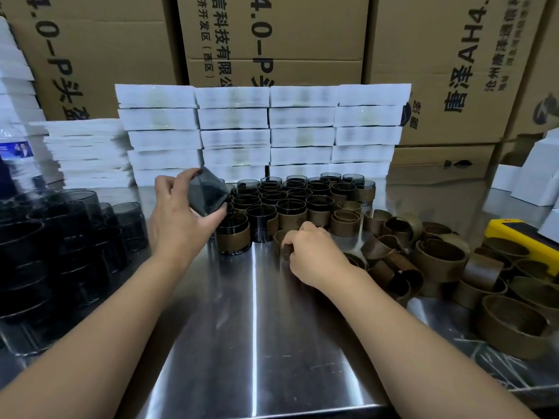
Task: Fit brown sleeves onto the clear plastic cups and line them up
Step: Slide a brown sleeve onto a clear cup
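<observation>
My left hand (178, 216) holds a bare dark-tinted clear cup (207, 192) tilted in the air, above the left end of the cup rows. My right hand (314, 252) rests on the steel table (257, 328) and pinches a brown sleeve (281, 241) that stands on the table. Just beyond both hands, several sleeved cups (290, 204) stand in tight rows; the nearest sleeved cup (234, 235) is between my hands. A heap of loose brown sleeves (438, 261) lies to the right.
Stacks of bare tinted cups (60, 237) crowd the left side. White flat boxes (263, 131) are stacked behind the rows, with cardboard cartons (272, 40) behind them. A yellow object (523, 234) and small white boxes (526, 176) sit at the right.
</observation>
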Demonstrator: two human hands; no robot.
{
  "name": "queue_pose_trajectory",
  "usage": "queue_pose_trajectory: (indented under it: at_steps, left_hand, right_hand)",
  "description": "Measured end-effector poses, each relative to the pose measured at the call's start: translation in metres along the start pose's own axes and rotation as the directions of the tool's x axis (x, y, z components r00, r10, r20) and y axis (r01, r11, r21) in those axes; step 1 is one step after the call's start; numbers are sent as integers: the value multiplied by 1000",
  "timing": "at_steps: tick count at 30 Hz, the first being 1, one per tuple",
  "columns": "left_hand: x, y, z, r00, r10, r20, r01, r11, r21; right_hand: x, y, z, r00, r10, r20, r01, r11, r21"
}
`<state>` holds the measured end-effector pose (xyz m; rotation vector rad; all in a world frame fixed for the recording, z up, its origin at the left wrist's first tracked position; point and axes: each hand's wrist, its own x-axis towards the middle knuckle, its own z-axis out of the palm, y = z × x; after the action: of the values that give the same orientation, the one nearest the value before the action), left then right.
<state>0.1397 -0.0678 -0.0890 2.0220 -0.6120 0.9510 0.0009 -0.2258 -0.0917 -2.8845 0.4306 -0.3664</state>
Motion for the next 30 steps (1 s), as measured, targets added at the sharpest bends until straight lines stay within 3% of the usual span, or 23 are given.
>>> queue_pose_trajectory:
  at_steps: [5, 8, 10, 16, 19, 22, 25, 30]
  left_hand:
    - [-12, 24, 2, 996, 17, 93, 14, 946, -323]
    - [-19, 34, 7, 965, -32, 261, 189, 773, -605]
    - [-22, 37, 12, 911, -46, 410, 333, 668, -665]
    - [-33, 35, 23, 650, -30, 759, 712, 373, -595]
    - [-33, 32, 22, 553, -9, 833, 804, 268, -531]
    - [-32, 28, 23, 533, 6, 846, 825, 220, -521]
    - [-30, 27, 25, 511, -15, 859, 838, 231, -494]
    - [-29, 30, 25, 510, -42, 859, 838, 247, -486]
  right_hand:
    - [0, 0, -1, 1000, -14, -12, 14, 1000, 18]
    - [0, -1, -4, 999, 11, -48, -8, 998, 62]
    - [1, -1, -4, 995, 43, -93, -32, 993, 114]
    - [6, -4, -4, 955, 164, -248, -115, 973, 202]
    - [7, -5, -7, 916, 209, -342, -66, 920, 386]
    - [6, -8, -10, 859, 225, -460, 44, 863, 504]
    - [2, -11, -10, 816, 179, -549, 157, 846, 510]
    - [1, -13, -7, 830, 78, -552, 235, 849, 474]
